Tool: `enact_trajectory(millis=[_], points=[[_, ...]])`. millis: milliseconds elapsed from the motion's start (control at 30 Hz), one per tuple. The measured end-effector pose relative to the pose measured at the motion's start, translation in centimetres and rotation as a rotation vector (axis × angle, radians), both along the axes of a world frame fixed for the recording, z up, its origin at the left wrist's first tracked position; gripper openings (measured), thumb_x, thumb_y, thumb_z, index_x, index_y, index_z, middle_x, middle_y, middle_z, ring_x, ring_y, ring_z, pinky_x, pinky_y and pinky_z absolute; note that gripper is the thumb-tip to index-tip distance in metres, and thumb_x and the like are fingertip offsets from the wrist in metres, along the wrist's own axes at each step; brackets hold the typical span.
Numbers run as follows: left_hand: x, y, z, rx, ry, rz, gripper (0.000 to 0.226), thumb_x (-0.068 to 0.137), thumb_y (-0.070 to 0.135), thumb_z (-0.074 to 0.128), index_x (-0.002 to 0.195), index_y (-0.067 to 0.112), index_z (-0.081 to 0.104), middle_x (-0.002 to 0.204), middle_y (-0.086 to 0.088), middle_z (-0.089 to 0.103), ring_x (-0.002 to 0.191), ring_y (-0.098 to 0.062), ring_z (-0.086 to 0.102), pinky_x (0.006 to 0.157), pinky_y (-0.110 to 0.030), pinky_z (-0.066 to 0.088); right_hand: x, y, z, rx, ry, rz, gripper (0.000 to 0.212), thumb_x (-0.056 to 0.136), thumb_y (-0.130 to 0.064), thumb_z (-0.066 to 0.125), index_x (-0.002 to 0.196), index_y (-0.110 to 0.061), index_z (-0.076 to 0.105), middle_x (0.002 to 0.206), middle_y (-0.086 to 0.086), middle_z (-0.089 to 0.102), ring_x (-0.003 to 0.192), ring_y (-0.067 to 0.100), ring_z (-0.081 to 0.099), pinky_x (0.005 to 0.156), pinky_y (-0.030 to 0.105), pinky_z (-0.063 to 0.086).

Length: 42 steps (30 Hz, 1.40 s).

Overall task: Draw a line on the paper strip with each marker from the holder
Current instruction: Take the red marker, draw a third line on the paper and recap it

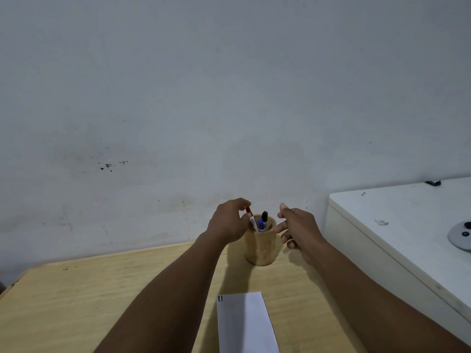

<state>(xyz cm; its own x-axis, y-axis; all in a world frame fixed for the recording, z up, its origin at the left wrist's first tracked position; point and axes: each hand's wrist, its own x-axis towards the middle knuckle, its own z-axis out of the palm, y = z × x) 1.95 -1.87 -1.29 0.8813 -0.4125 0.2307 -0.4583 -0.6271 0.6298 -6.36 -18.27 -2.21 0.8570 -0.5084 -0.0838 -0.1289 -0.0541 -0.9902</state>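
Observation:
A round wooden holder (pixel 260 247) stands near the back of the wooden table. It holds a blue-capped marker (pixel 261 224), a black-capped marker (pixel 264 215) and a red-capped marker (pixel 249 211) that leans left. My left hand (pixel 228 221) is at the holder's left rim, its fingertips pinched on the red marker's top. To the right of the holder, my right hand (pixel 298 229) hovers with fingers apart, holding nothing. A white paper strip (pixel 244 324) lies on the table in front, with two short dark marks at its top left corner.
The light wooden table (pixel 102 301) ends at a grey wall just behind the holder. A white cabinet top (pixel 407 220) stands higher on the right, carrying a round grey object (pixel 462 234) and a small dark item (pixel 433 182).

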Motion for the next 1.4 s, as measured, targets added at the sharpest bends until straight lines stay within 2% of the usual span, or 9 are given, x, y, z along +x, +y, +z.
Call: enact_trajectory(millis=[167, 300, 467, 633, 833, 1067, 1133, 1267, 1400], points=[[-0.1, 0.3, 1.3, -0.096, -0.072, 0.111, 0.007, 0.086, 0.023, 0.073, 0.092, 0.026, 0.069, 0.086, 0.009, 0.072, 0.088, -0.017, 0.070, 0.079, -0.036, 0.058, -0.4, 0.7, 0.7, 0.023, 0.006, 0.019, 0.033, 0.101, -0.036, 0.055, 0.103, -0.005, 0.066, 0.072, 0.010, 0.069, 0.046, 0.017, 0.050, 0.040, 0.022, 0.031], [-1.3, 1.7, 3.3, -0.232, -0.160, 0.160, 0.023, 0.093, 0.024, 0.066, 0.114, 0.017, 0.074, 0.100, 0.000, 0.076, 0.091, -0.016, 0.069, 0.088, -0.033, 0.055, -1.4, 2.6, 2.2, 0.065, 0.033, 0.099, 0.035, 0.098, -0.040, 0.059, 0.095, -0.006, 0.070, 0.067, 0.007, 0.070, 0.046, 0.016, 0.052, 0.041, 0.023, 0.033], [-3.6, 5.0, 7.0, -0.437, -0.193, 0.207, 0.015, 0.092, 0.028, 0.069, 0.093, 0.016, 0.079, 0.081, 0.004, 0.076, 0.083, -0.015, 0.073, 0.075, -0.026, 0.053, -3.0, 7.4, 4.3, 0.231, 0.120, 0.325, 0.062, 0.091, -0.066, 0.054, 0.094, -0.006, 0.069, 0.069, 0.010, 0.071, 0.046, 0.018, 0.053, 0.043, 0.023, 0.031], [-6.5, 9.4, 8.1, -0.565, -0.017, 0.140, 0.023, 0.092, 0.035, 0.072, 0.085, 0.015, 0.079, 0.082, -0.002, 0.079, 0.072, -0.013, 0.076, 0.067, -0.027, 0.053, -3.9, 12.7, 4.0, 0.644, 0.091, 0.413, 0.087, 0.081, -0.084, 0.046, 0.102, -0.003, 0.068, 0.065, 0.008, 0.068, 0.035, 0.011, 0.036, 0.035, 0.018, 0.021], [-9.1, 13.8, 5.2, -0.678, 0.162, 0.143, 0.025, 0.090, 0.030, 0.075, 0.084, 0.006, 0.079, 0.074, -0.002, 0.077, 0.075, -0.017, 0.077, 0.072, -0.032, 0.059, -4.1, 16.9, 2.8, 0.914, -0.129, 0.280, 0.044, 0.098, -0.050, 0.056, 0.083, -0.009, 0.062, 0.053, 0.002, 0.054, 0.028, 0.006, 0.032, 0.030, 0.018, 0.020], [-9.8, 15.4, 0.0, -1.100, 0.389, 0.343, 0.029, 0.093, 0.027, 0.073, 0.085, -0.002, 0.075, 0.077, -0.012, 0.073, 0.072, -0.021, 0.073, 0.076, -0.029, 0.063, -5.2, 16.2, 2.6, 0.745, -0.237, 0.298, 0.013, 0.093, -0.015, 0.055, 0.088, -0.007, 0.064, 0.065, 0.008, 0.067, 0.053, 0.020, 0.071, 0.044, 0.022, 0.046], [-9.3, 16.5, -1.6, -0.939, 0.358, 0.358, 0.026, 0.093, 0.028, 0.073, 0.082, 0.004, 0.075, 0.085, -0.007, 0.076, 0.074, -0.021, 0.073, 0.075, -0.033, 0.060, -5.6, 14.3, 2.3, 0.690, -0.241, 0.282, 0.019, 0.092, -0.016, 0.050, 0.088, -0.009, 0.067, 0.070, 0.011, 0.069, 0.060, 0.024, 0.074, 0.049, 0.024, 0.048], [-9.3, 17.2, -5.3, -0.153, 0.153, 0.221, 0.014, 0.087, 0.028, 0.073, 0.076, 0.018, 0.075, 0.081, 0.002, 0.078, 0.079, -0.017, 0.071, 0.075, -0.032, 0.055, -6.3, 11.3, 0.6, 0.398, -0.134, 0.245, 0.018, 0.093, -0.016, 0.058, 0.095, -0.005, 0.071, 0.074, 0.014, 0.070, 0.062, 0.027, 0.072, 0.051, 0.028, 0.044], [-10.2, 15.8, -7.9, 0.074, 0.159, 0.133, 0.013, 0.077, 0.035, 0.060, 0.073, 0.027, 0.069, 0.074, 0.012, 0.073, 0.077, -0.009, 0.069, 0.069, -0.026, 0.055, -6.4, 10.5, -2.4, 0.119, -0.068, 0.189, 0.015, 0.085, -0.011, 0.077, 0.076, -0.011, 0.065, 0.057, 0.007, 0.063, 0.039, 0.014, 0.054, 0.038, 0.021, 0.032]])
